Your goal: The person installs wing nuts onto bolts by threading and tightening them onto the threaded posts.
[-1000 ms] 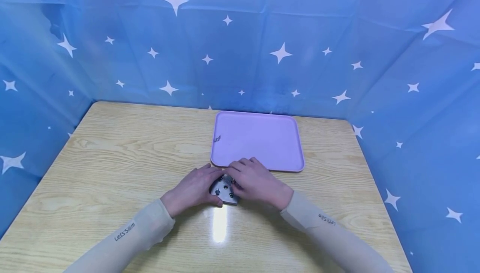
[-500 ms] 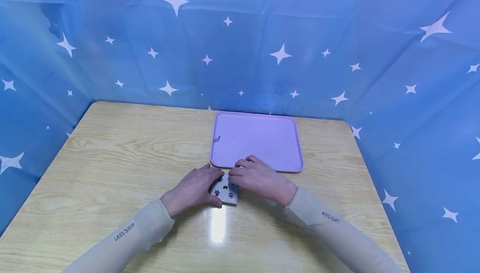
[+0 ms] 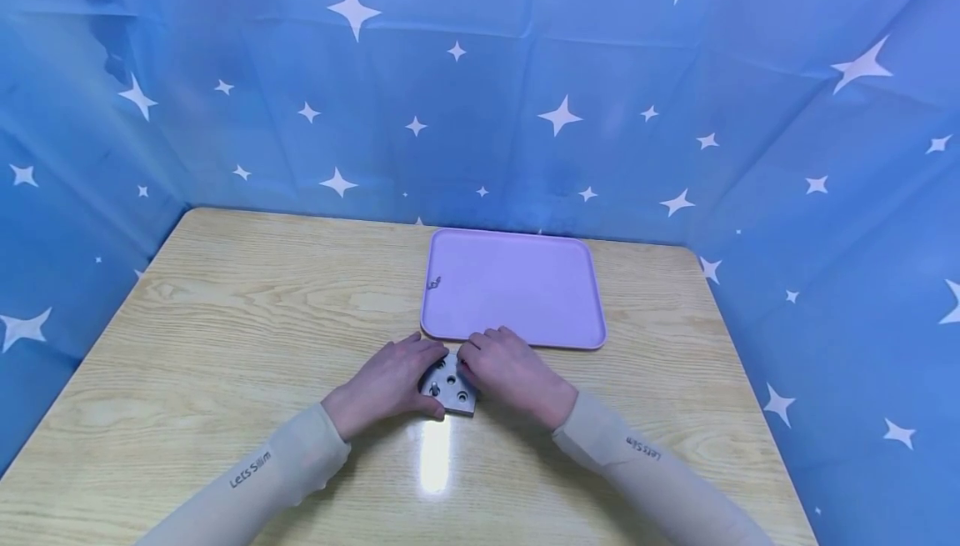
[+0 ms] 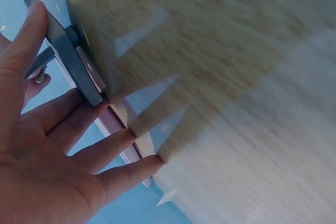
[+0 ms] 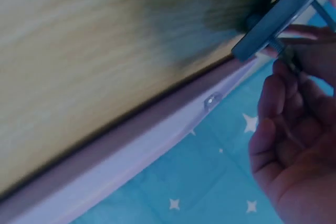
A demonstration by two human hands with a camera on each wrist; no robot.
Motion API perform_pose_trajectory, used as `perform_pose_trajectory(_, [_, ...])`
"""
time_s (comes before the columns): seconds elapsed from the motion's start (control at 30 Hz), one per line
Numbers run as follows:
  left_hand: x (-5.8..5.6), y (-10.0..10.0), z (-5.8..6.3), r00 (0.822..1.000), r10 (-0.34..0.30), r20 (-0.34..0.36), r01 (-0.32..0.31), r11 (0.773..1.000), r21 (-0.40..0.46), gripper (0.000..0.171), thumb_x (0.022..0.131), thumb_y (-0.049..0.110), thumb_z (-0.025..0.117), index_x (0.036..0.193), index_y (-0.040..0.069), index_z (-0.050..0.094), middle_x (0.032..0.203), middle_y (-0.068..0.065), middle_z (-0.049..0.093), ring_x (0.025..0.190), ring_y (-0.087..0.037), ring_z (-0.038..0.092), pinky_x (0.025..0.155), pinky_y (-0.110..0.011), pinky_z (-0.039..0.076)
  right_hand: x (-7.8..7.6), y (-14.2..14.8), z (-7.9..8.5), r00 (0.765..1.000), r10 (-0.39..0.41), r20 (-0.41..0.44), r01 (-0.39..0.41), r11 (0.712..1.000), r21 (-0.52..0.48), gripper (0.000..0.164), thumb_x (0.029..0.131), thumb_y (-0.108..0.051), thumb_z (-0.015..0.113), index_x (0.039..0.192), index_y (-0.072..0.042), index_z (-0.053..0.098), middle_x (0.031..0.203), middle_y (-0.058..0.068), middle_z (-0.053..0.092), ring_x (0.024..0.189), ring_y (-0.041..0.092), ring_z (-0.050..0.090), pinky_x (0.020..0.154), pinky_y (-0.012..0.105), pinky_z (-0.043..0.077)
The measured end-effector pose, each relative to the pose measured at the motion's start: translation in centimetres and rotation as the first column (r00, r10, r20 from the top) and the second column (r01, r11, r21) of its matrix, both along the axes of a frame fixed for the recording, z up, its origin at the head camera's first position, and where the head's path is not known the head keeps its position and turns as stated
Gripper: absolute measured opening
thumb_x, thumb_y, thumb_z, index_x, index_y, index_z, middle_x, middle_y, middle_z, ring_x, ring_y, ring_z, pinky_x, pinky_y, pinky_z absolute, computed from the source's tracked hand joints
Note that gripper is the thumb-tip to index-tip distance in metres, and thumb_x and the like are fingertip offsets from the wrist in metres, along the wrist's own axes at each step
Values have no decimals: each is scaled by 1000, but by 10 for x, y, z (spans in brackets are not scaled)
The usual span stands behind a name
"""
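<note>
A grey metal plate (image 3: 449, 398) with several round holes lies in front of the purple tray. My left hand (image 3: 392, 379) holds its left side, the thumb at the near edge and the fingers at the far edge. A threaded bolt (image 4: 41, 62) sticks up from the plate on the left-hand side. At the plate's far right corner, my right hand (image 3: 513, 373) pinches a small nut-like piece (image 5: 289, 59) on another upright bolt (image 5: 276, 44). In the head view, the right fingers hide that corner. A bolt head (image 4: 72, 35) shows under the plate.
Just beyond the hands is the purple tray (image 3: 517, 288), with a small metallic piece, perhaps a nut (image 5: 212, 100), at its edge. Everything stands on a wood-grain table (image 3: 285, 313). A blue star-patterned cloth (image 3: 480, 146) hangs behind and at both sides.
My right hand has pulled slightly away from the plate's corner, fingers loosened, then come back with fingers curled in. The left hand and the plate stay in place.
</note>
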State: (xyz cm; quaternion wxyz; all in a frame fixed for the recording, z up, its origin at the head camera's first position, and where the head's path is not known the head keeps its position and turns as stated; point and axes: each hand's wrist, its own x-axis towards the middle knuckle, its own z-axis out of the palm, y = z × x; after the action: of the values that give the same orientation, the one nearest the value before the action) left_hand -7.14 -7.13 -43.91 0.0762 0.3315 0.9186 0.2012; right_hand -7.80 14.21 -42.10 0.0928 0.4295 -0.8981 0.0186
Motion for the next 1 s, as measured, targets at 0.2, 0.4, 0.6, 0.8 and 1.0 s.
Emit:
perform_pose_trajectory(0.2, [1,0,-1,1000,-1,-15,1,1000,-3,86,61,54,84,127,5,58,126,-8,60,123,-31,49,90,-49,45,6,-4,-3,991,-113,70,119,989,-89,13,92,-20,63,85,-10,67,73,-2,60,63,13,54,60,30,47])
perform_pose_trajectory(0.4, [0,0,-2,999,-11,-34,11,1000,6,85,61,55,83,127,7,58,125,-6,60,119,-29,52,87,-47,47,3,4,3,995,-47,93,51,998,-40,23,92,-31,63,107,-13,67,95,-2,64,83,16,58,73,35,48])
perform_pose_trajectory(0.6, [-1,0,0,1000,-7,-19,8,1000,18,86,61,54,84,131,12,57,128,-4,59,119,-26,50,84,-48,47,-3,18,20,981,181,64,-188,975,120,34,90,-16,68,122,-24,64,131,-11,57,114,16,50,90,39,41])
perform_pose_trajectory(0.8, [-1,1,2,1000,0,11,0,1000,15,83,62,51,85,127,7,58,127,-6,59,123,-30,48,86,-51,46,-6,22,21,968,251,10,-248,951,186,31,89,-16,67,119,-26,66,127,-12,58,112,15,50,86,37,41])
perform_pose_trajectory(1.0, [-1,2,0,1000,4,11,-4,1000,5,84,62,52,85,126,6,58,126,-6,59,122,-29,49,85,-48,47,-8,20,16,973,233,-8,-228,959,170,22,88,-18,70,109,-23,68,114,-10,62,103,14,52,82,35,41])
